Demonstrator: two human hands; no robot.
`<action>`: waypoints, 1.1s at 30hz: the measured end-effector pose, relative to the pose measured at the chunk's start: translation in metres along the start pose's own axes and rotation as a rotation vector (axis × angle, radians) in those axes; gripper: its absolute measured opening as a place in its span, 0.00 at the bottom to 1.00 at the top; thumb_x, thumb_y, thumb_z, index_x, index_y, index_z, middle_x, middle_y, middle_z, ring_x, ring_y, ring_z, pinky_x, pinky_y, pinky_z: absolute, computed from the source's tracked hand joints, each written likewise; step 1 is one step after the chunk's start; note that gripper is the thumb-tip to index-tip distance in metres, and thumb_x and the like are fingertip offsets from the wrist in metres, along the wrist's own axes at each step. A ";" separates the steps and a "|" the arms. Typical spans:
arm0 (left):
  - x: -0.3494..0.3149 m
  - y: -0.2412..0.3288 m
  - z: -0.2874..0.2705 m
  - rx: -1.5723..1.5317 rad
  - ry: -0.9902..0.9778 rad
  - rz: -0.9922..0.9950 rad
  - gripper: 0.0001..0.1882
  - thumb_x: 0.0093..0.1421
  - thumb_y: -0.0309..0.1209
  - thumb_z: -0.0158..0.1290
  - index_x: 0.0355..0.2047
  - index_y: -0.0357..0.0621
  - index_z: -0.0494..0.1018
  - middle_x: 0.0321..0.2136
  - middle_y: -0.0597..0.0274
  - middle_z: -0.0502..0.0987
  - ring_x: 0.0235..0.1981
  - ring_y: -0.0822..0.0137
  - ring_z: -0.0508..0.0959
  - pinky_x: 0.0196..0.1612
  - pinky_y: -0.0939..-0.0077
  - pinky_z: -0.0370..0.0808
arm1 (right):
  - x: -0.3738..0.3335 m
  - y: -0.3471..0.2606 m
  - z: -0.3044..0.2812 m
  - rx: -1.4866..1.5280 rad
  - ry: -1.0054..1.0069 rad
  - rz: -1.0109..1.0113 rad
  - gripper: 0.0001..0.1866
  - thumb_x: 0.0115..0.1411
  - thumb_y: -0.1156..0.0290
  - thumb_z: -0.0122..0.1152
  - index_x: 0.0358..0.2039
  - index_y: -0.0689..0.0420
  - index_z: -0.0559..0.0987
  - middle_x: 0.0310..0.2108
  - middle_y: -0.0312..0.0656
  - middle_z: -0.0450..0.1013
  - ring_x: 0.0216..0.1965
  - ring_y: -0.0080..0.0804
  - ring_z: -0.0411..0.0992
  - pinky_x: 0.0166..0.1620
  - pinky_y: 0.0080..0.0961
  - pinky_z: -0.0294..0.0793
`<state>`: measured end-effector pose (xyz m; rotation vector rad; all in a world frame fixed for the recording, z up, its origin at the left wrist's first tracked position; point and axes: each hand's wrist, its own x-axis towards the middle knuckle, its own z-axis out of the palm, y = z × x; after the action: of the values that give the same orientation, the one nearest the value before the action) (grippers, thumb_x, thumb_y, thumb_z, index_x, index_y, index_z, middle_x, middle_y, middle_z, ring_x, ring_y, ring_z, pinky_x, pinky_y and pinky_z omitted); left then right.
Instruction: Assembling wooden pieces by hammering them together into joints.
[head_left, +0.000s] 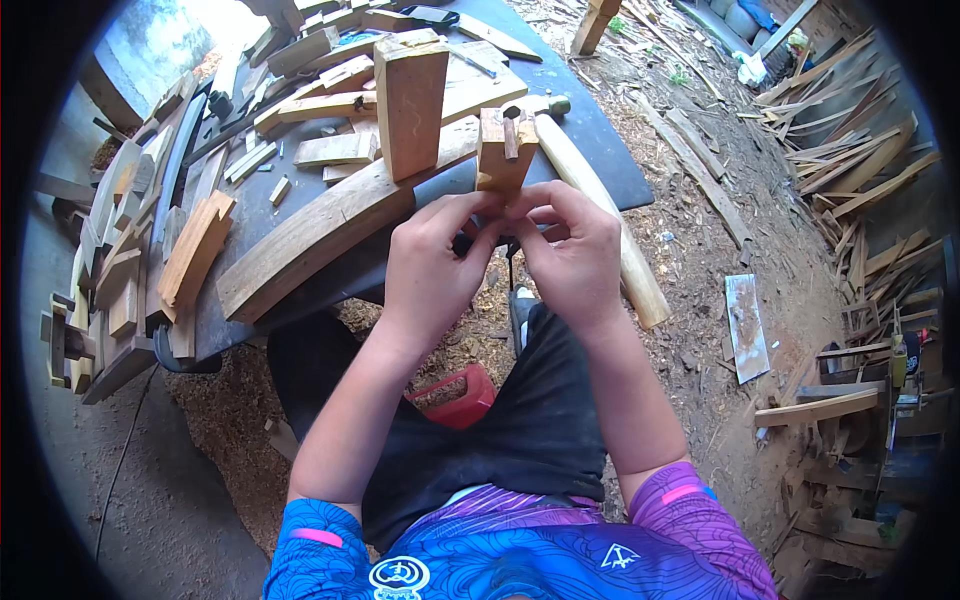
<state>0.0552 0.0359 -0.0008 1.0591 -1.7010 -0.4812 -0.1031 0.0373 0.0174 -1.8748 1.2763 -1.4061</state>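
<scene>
Working at the notched wood block [494, 164] with both hands appears to be the step in hand; the block is seen at the near edge of the counter [606, 140], just right of the curved beam [335, 232] and beside the pale pole [605, 225]; its lower end is met by the left hand [440, 255] and the right hand [572, 252]; the fingers [462, 208] of each are bent, tips drawn in close to the other hand's; whether they are clamped on the block or on something small cannot be told, as the contact is hidden by the knuckles; the tall block [408, 110] by the beam is left untouched; for the next move, steady fingertip control and a clear sightline seem called for; a fumbled small part could be lost in the shavings below.
</scene>
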 end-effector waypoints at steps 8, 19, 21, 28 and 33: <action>0.001 -0.001 0.004 -0.092 0.035 -0.107 0.09 0.59 0.23 0.64 0.41 0.41 0.84 0.31 0.63 0.86 0.25 0.76 0.79 0.28 0.79 0.74 | 0.009 -0.009 -0.015 -0.201 0.014 -0.085 0.07 0.57 0.80 0.65 0.36 0.59 0.81 0.34 0.45 0.80 0.37 0.40 0.81 0.34 0.33 0.80; 0.003 0.006 0.006 -0.070 0.053 -0.171 0.07 0.60 0.29 0.64 0.38 0.43 0.84 0.30 0.59 0.85 0.24 0.68 0.83 0.30 0.74 0.78 | 0.027 0.012 -0.043 -0.836 0.017 0.259 0.21 0.63 0.61 0.64 0.51 0.61 0.81 0.44 0.54 0.77 0.47 0.53 0.77 0.52 0.44 0.76; 0.001 0.005 0.006 -0.072 0.051 -0.183 0.07 0.60 0.29 0.64 0.38 0.43 0.84 0.30 0.59 0.85 0.24 0.68 0.83 0.30 0.74 0.78 | 0.029 0.016 -0.045 -0.811 0.000 0.274 0.20 0.63 0.61 0.64 0.50 0.62 0.81 0.45 0.55 0.77 0.47 0.53 0.77 0.52 0.44 0.76; -0.001 0.002 0.007 -0.077 0.050 -0.190 0.08 0.60 0.27 0.65 0.39 0.42 0.85 0.28 0.63 0.86 0.23 0.77 0.80 0.30 0.80 0.75 | 0.031 0.018 -0.055 -0.452 0.120 0.305 0.16 0.66 0.67 0.61 0.49 0.65 0.83 0.36 0.51 0.82 0.34 0.41 0.80 0.41 0.34 0.78; 0.000 -0.003 0.007 -0.047 0.062 -0.178 0.07 0.59 0.28 0.65 0.38 0.44 0.85 0.28 0.64 0.86 0.23 0.77 0.80 0.29 0.80 0.75 | 0.006 0.017 -0.074 -0.202 0.484 0.279 0.16 0.71 0.77 0.50 0.53 0.66 0.81 0.33 0.42 0.81 0.30 0.23 0.76 0.35 0.23 0.75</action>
<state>0.0496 0.0330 -0.0059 1.1849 -1.5413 -0.5926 -0.1776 0.0363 0.0337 -1.4368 1.8909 -1.6816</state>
